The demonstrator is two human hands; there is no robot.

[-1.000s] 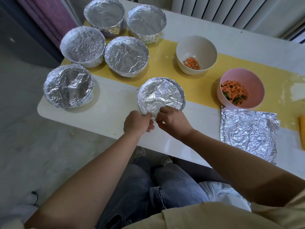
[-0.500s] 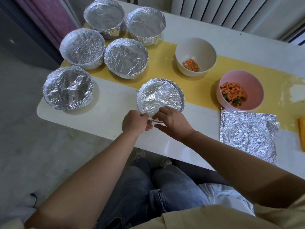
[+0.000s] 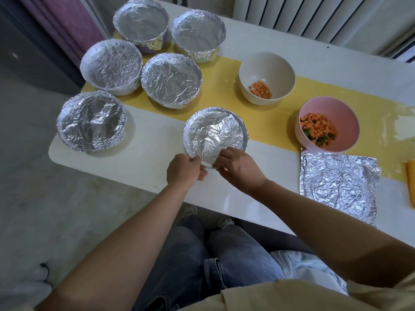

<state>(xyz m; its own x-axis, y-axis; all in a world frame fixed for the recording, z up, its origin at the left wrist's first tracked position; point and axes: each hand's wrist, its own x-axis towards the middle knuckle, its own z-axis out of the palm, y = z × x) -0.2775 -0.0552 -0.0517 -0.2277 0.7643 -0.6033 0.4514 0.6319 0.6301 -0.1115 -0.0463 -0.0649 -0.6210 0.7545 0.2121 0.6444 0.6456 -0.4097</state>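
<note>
Pinching foil (image 3: 215, 133), your left hand (image 3: 184, 170) and right hand (image 3: 239, 170) wrap the near bowl (image 3: 246, 140). Five bowls (image 3: 171, 79) are done; two wait.

Six foil-covered bowls stand on the one white surface (image 3: 146, 167): two at the back (image 3: 141, 21) (image 3: 198, 33), two in the middle (image 3: 111, 66) (image 3: 171, 79), one at the left edge (image 3: 91, 123) and one at the front (image 3: 215, 131). Two bowls are uncovered, one cream bowl (image 3: 265, 63) and one pink bowl (image 3: 336, 111), each with one heap of diced carrot. One stack of flat foil sheets (image 3: 336, 187) shows at least two layers. There is one yellow runner (image 3: 224, 102), and two hands, left (image 3: 183, 170) and right (image 3: 240, 169).
</note>
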